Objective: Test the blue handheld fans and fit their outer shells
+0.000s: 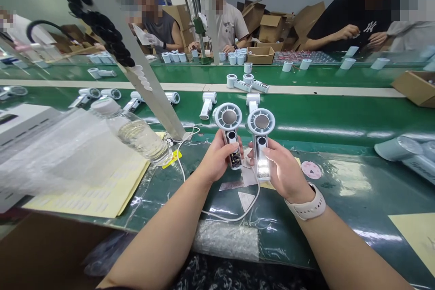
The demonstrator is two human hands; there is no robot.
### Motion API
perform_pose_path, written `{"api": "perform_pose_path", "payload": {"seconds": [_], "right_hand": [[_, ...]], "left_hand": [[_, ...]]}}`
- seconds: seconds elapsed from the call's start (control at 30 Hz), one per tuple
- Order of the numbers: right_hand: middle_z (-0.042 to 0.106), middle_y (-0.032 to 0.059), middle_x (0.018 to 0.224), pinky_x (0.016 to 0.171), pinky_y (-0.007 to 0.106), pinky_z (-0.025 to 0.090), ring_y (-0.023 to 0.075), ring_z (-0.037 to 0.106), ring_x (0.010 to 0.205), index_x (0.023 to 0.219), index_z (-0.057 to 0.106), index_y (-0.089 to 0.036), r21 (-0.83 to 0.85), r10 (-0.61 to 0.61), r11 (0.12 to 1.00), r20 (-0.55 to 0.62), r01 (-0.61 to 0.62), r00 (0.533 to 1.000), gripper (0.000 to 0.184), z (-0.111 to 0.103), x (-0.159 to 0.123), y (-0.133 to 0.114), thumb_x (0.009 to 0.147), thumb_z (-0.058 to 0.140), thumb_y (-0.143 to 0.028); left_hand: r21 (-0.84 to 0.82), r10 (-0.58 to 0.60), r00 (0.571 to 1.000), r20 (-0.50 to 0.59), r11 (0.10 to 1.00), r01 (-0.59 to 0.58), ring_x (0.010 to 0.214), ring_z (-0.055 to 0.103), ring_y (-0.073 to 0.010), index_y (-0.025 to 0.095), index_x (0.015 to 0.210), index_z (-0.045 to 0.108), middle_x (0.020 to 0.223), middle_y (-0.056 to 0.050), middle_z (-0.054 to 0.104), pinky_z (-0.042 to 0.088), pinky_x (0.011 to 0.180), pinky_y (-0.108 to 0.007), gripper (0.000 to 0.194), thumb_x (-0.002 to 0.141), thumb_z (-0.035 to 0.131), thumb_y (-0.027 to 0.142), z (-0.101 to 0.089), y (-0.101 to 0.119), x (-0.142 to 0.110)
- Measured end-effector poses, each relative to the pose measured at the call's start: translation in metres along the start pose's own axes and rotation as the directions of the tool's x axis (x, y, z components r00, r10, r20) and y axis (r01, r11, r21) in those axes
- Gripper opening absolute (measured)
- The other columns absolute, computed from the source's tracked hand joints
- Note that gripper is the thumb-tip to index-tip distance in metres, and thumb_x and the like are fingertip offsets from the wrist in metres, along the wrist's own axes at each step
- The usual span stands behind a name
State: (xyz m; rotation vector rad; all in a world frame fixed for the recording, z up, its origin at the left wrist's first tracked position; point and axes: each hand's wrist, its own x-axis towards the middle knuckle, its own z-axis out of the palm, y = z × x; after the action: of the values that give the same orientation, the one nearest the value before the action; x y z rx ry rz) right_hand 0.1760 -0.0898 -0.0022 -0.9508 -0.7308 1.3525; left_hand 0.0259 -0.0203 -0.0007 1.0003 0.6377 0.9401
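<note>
Two pale blue handheld fans are held upright side by side over the green worktop. My left hand is closed round the handle of the left handheld fan, its thumb on the dark front panel. Wrapped round the other handle is my right hand, holding the right handheld fan. That fan's front panel shines bright white. A white cable loops beneath both hands; where its upper end goes is hidden behind the right fan. Paper scraps and a small triangular piece lie below.
More handheld fans lie along the green conveyor ahead. At left are a clear bottle, yellow sheets and a slanted post. Fan parts sit at right. Bubble wrap lies at the near edge. Several co-workers sit opposite.
</note>
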Motion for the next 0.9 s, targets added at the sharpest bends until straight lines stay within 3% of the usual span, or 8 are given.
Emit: {"api": "perform_pose_path", "payload": {"seconds": [0.27,0.53,0.63,0.7,0.8,0.9], "right_hand": [[0.065,0.0014,0.08,0.066,0.036,0.05,0.017,0.057,0.067,0.093,0.069,-0.022,-0.01,-0.013,1.0,-0.021,0.012,1.0,0.021,0.003,-0.001,-0.001,0.076,0.071,-0.034],[0.065,0.0011,0.072,0.062,0.033,0.048,0.0166,0.056,0.063,0.089,0.069,-0.022,-0.022,-0.012,1.0,-0.08,0.01,0.997,0.019,0.004,-0.003,-0.005,0.075,0.073,-0.033],[0.066,0.0017,0.07,0.057,0.033,0.048,0.0161,0.056,0.058,0.084,0.067,-0.021,-0.019,0.007,1.0,-0.106,-0.01,0.994,0.019,0.0,-0.001,-0.004,0.076,0.073,-0.036],[0.067,0.0023,0.074,0.054,0.032,0.048,0.0153,0.056,0.056,0.084,0.064,-0.021,0.022,0.011,1.0,-0.115,-0.009,0.993,0.023,-0.002,0.001,-0.003,0.077,0.074,-0.041],[0.068,0.0029,0.078,0.055,0.033,0.051,0.0152,0.058,0.055,0.085,0.063,-0.021,0.13,0.045,0.991,-0.059,-0.037,0.997,0.032,-0.004,0.002,-0.002,0.082,0.069,-0.052],[0.073,0.0066,0.088,0.066,0.037,0.057,0.0188,0.065,0.065,0.088,0.067,-0.021,0.175,0.078,0.982,-0.026,-0.073,0.997,0.037,-0.002,0.0,-0.002,0.087,0.061,-0.058]], "left_hand": [[0.016,0.038,0.999,0.035,0.999,-0.039,0.065,0.056,-0.0127,0.021,0.093,0.051,0.078,0.003,0.059,0.045,0.064,-0.03,0.033,0.066,0.072,0.022,0.001,-0.001,0.001],[0.074,0.019,1.0,-0.01,0.997,-0.018,0.076,0.066,-0.0187,0.022,0.099,0.051,0.092,-0.001,0.065,0.051,0.07,-0.035,0.035,0.07,0.072,0.022,-0.003,-0.002,0.001],[0.129,0.033,0.998,-0.054,0.991,-0.026,0.078,0.069,-0.0216,0.022,0.102,0.049,0.097,-0.005,0.069,0.052,0.07,-0.036,0.045,0.07,0.08,0.029,-0.005,-0.007,0.003],[0.145,0.034,0.996,-0.082,0.989,-0.022,0.073,0.068,-0.0211,0.023,0.1,0.047,0.089,-0.005,0.071,0.051,0.065,-0.034,0.049,0.07,0.082,0.039,-0.005,-0.009,0.002],[0.101,0.011,0.997,-0.081,0.995,-0.003,0.06,0.066,-0.0196,0.024,0.092,0.043,0.075,-0.001,0.069,0.049,0.054,-0.03,0.046,0.076,0.072,0.056,-0.004,-0.009,0.0],[0.013,-0.003,1.0,-0.006,1.0,0.003,0.053,0.066,-0.0194,0.024,0.09,0.04,0.075,0.001,0.068,0.051,0.05,-0.032,0.044,0.077,0.066,0.057,-0.002,-0.007,-0.002]]}}
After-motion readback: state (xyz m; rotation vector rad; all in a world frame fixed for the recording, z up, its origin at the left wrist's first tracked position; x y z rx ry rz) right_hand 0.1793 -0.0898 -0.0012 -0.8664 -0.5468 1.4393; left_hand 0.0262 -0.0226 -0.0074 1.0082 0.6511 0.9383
